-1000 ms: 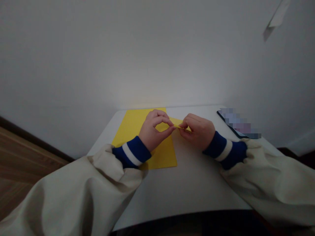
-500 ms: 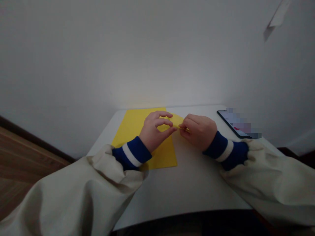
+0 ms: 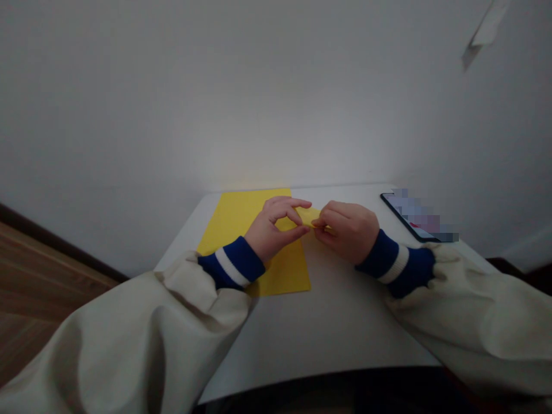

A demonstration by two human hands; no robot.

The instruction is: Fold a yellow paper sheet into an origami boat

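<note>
A small piece of yellow paper [image 3: 309, 217] is held up between my two hands over the middle of the table. My left hand [image 3: 276, 227] pinches its left edge between thumb and forefinger, the other fingers curved above it. My right hand [image 3: 348, 230] grips the right end, with its fingers curled closely in. Much of the piece is hidden behind the fingers, so its full shape cannot be made out. Below my left hand and wrist lies a larger sheet of yellow paper [image 3: 287, 273], flat on the table.
The white table [image 3: 336, 333] stands against a pale wall. A phone [image 3: 403, 215] with a lit, partly blurred screen lies at the right edge. Wooden furniture [image 3: 47, 287] is at the left. A white tag [image 3: 491, 26] hangs at upper right.
My left fingers have closed further onto the small yellow paper, its upper fingers reaching a little to the right. The right hand has hardly moved. The large sheet stays in place.
</note>
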